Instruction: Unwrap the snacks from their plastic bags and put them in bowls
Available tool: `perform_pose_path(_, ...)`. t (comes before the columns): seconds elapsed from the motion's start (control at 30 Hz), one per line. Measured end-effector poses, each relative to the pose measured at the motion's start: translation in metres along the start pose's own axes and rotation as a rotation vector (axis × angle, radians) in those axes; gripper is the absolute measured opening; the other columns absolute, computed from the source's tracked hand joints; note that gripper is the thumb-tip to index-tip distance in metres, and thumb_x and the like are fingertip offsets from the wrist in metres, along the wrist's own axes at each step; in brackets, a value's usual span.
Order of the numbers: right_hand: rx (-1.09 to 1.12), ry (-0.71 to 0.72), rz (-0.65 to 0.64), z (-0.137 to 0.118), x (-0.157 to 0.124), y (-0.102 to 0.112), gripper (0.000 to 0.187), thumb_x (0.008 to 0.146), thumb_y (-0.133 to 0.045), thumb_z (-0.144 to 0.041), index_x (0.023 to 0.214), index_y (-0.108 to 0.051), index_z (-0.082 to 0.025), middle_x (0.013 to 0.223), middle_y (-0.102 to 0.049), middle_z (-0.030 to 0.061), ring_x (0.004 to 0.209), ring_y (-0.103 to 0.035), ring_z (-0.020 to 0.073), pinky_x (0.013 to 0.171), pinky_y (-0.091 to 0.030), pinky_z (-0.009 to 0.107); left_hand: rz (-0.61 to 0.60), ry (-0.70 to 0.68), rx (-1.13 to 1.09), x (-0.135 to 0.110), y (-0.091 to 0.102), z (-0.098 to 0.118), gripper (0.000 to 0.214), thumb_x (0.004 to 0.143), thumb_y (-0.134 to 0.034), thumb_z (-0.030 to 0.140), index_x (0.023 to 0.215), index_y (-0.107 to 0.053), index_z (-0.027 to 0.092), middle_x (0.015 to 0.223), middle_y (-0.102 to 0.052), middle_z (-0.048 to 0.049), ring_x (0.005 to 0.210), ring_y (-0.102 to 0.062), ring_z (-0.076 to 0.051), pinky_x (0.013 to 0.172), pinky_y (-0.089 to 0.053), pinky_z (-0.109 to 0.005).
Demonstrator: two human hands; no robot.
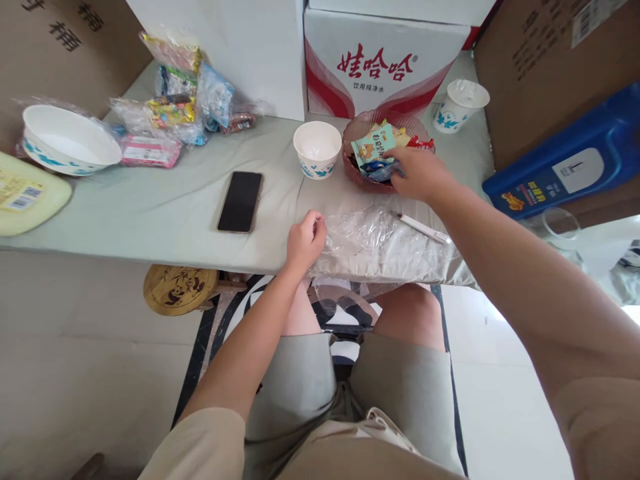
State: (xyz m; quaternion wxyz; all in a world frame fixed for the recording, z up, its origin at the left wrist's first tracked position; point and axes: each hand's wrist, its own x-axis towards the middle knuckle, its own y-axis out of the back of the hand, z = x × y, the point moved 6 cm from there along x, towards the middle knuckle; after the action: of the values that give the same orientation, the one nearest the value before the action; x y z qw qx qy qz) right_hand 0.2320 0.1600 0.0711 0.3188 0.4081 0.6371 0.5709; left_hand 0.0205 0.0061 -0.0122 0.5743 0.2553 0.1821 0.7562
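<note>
The right hand (pixel 420 175) dips its fingertips among the packets (pixel 373 143) in the bowl (pixel 356 175); I can't tell whether they pinch one. The left hand (pixel 305 240), loosely fisted, sits nearer the table (pixel 190 200) edge. The bowl looks reddish, translucent, piled with colourful wrappers, one pale green.

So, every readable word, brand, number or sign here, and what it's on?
"娃哈哈®": white-and-red carton
"饮用纯净水": same carton, under the brand
"桶", twice: left cardboard box
Too small or blurred: blue bottle, pale yellow bottle, right cardboard box, green packet, wrapped snacks
</note>
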Motion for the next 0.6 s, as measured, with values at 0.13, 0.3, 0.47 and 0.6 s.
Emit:
perform_pose_path(0.13, -0.005, 0.005, 0.042, -0.006, 0.0, 0.005, 0.048, 0.087, -0.052, -0.028, 0.135, -0.058, -0.026, 0.129, -0.063, 0.0137, 0.112, -0.062, 0.0362, 0.087, -0.051, 0.05, -0.006, 0.01, 0.002, 0.0, 0.001, 0.0, 0.013, 0.093, -0.045, 0.027, 0.086, -0.056, 0.023, 0.057, -0.054, 0.004, 0.053, -0.051, -0.013, 0.059, -0.035, -0.027)
perform_pose_path(0.3, 0.001, 0.055, 0.125, -0.008, -0.006, 0.012, 0.026, 0.091, -0.05, -0.034, 0.109, -0.066, -0.023, 0.119, -0.066, 0.0125, 0.111, -0.061, 0.0334, 0.087, -0.05, 0.045, -0.009, 0.016, 0.004, 0.0, 0.001, -0.001, 0.013, 0.093, -0.046, 0.028, 0.086, -0.056, 0.023, 0.056, -0.053, 0.0044, 0.053, -0.05, -0.014, 0.059, -0.035, -0.028)
perform_pose_path(0.47, 0.239, -0.087, 0.295, 0.022, -0.003, 0.004, 0.025, 0.094, -0.048, -0.038, 0.106, -0.064, -0.024, 0.097, -0.07, 0.0077, 0.093, -0.064, 0.0255, 0.082, -0.052, 0.04, -0.013, 0.015, -0.002, 0.0, 0.001, 0.0, 0.013, 0.093, -0.046, 0.028, 0.086, -0.055, 0.023, 0.057, -0.054, 0.0043, 0.053, -0.05, -0.013, 0.059, -0.035, -0.028)
perform_pose_path(0.6, 0.265, -0.082, 0.274, 0.036, 0.004, -0.016, 0.017, 0.086, -0.056, -0.036, 0.094, -0.065, -0.024, 0.091, -0.069, 0.0076, 0.087, -0.064, 0.0263, 0.082, -0.054, 0.044, -0.007, 0.011, -0.003, -0.001, 0.001, 0.0, 0.013, 0.093, -0.045, 0.029, 0.086, -0.055, 0.023, 0.057, -0.053, 0.0046, 0.054, -0.05, -0.013, 0.06, -0.035, -0.028)
